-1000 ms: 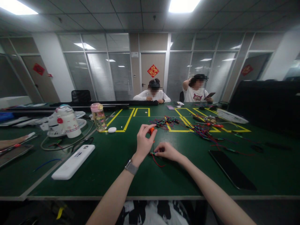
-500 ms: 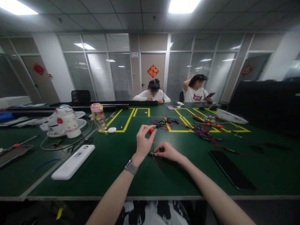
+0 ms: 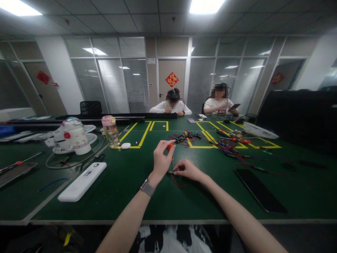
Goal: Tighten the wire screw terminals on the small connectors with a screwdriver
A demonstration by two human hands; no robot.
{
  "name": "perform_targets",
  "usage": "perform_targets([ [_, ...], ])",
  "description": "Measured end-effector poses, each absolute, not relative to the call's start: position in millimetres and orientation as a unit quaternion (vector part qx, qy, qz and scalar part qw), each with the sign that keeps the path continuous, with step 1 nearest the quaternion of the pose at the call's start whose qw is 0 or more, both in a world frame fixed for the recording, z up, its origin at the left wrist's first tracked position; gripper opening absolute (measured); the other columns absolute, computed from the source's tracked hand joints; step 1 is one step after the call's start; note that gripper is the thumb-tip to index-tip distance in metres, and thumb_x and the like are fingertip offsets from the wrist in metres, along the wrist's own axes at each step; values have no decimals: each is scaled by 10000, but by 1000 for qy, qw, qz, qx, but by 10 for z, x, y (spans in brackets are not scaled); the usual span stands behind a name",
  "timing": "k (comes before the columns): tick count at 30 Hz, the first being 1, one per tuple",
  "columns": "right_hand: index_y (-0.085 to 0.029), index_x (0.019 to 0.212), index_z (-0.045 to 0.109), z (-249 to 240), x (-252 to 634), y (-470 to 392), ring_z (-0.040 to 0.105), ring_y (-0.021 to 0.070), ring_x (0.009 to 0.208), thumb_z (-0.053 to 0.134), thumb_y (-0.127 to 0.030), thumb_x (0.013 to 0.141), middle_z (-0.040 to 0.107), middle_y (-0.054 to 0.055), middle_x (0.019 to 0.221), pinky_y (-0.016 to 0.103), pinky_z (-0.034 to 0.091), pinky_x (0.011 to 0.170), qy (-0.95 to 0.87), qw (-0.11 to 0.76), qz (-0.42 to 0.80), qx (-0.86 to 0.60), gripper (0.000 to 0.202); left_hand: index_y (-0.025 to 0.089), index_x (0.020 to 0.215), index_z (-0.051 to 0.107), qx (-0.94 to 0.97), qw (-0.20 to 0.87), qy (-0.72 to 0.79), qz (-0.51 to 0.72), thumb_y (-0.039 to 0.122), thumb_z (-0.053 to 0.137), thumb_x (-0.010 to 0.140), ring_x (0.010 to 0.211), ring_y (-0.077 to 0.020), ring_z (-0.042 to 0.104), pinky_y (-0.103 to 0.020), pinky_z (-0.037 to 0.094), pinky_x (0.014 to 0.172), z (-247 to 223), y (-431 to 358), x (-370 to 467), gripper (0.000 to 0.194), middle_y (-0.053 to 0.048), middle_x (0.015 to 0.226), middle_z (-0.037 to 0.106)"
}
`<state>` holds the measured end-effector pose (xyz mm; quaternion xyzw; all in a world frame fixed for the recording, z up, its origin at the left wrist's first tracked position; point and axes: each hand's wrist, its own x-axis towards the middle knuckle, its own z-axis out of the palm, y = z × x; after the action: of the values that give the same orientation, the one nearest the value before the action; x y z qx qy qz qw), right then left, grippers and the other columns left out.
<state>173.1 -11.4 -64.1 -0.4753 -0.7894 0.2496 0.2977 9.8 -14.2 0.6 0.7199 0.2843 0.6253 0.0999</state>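
My left hand point(image 3: 162, 158) is closed around the orange handle of a small screwdriver point(image 3: 170, 147). Its thin shaft points straight down, the tip at a small green connector point(image 3: 171, 172) on the table. From that piece a red wire point(image 3: 179, 183) curls toward me. With pinched fingers, my right hand point(image 3: 188, 170) grips the connector's right end, partly hiding it. Beyond my hands lies a pile of similar green connectors with red, blue and black wires point(image 3: 188, 136), and a second bundle of wired connectors point(image 3: 228, 148) sits farther right.
A white power bank-like slab point(image 3: 82, 182) lies left, a black phone point(image 3: 259, 189) right. A pink-lidded bottle point(image 3: 110, 131) and a white jug point(image 3: 79, 138) stand back left. Yellow tape point(image 3: 144, 136) marks the green table point(image 3: 126, 207). Two people sit across.
Both my hands, the screwdriver and the connector hold almost the same position. Across the table, the person at right has lowered a raised hand from the head toward a handheld device.
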Motion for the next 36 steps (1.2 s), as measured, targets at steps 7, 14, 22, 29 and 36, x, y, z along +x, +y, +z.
perform_targets([
  [7,-148,847,762,-638,1720,-116,512,124,589,721,-226,714,628,18,673,225,379,547,-790,296,249,-477,160,223,1154,623,730,122,291,606,275,434,945,932,-160,587,-292,467,839,12,-152,103,286,-56,1010,610],
  [14,-156,843,761,-637,1720,-119,521,123,594,727,-232,710,631,15,680,223,387,554,-788,297,249,-478,157,222,1166,609,731,126,289,605,278,455,937,909,-167,601,-303,468,831,-7,-124,99,282,-56,991,644],
  [22,-148,848,761,-647,1724,-109,517,124,592,722,-230,712,629,19,685,227,382,556,-788,299,252,-476,164,226,1145,625,731,128,297,601,252,385,960,898,-146,576,-273,451,824,8,-150,90,304,-43,977,592],
  [29,-152,846,761,-658,1722,-106,507,122,591,731,-234,708,625,16,677,225,374,551,-786,299,251,-479,164,224,1109,643,717,98,313,615,282,592,863,769,-136,550,-261,459,743,-11,-118,102,257,-18,862,554],
  [36,-156,843,761,-645,1717,-109,512,123,600,728,-221,705,619,11,674,224,382,562,-788,299,247,-478,156,221,1223,578,733,139,289,600,243,372,964,939,-158,583,-287,455,842,-10,-132,94,332,-61,1038,597],
])
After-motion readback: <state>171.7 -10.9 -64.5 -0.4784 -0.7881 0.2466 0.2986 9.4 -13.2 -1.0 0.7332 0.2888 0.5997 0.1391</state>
